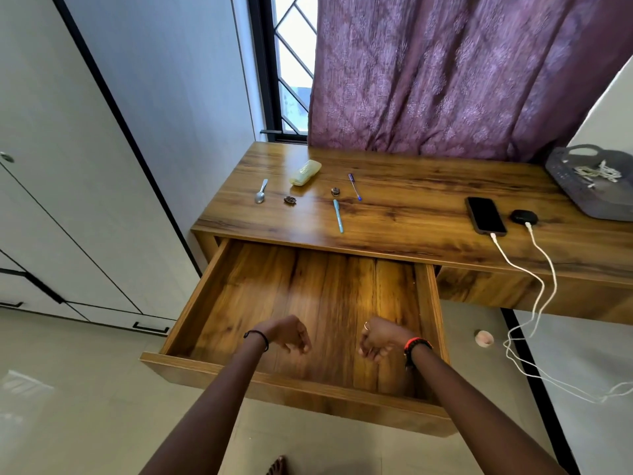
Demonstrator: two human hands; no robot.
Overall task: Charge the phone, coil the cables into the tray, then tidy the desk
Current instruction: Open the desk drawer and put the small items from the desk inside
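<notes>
A black phone (pixel 485 214) lies on the right of the wooden desk (pixel 411 200) with a white cable (pixel 520 269) plugged in. Beside it a small black case (pixel 524 217) also has a white cable (pixel 548 262) attached. A grey tray (pixel 596 200) at the far right holds coiled white cables (pixel 597 173). The desk drawer (pixel 301 303) is pulled out and bare inside. My left hand (pixel 289 334) and my right hand (pixel 380 339) hover over its front part, fingers curled downward, holding nothing.
On the desk's left lie a spoon (pixel 261 192), a yellow case (pixel 305 172), a blue pen (pixel 338 215), a purple pen (pixel 355 186) and two small dark items (pixel 289 199). White cupboards stand left, a purple curtain behind. A small pink cup (pixel 483 338) sits on the floor.
</notes>
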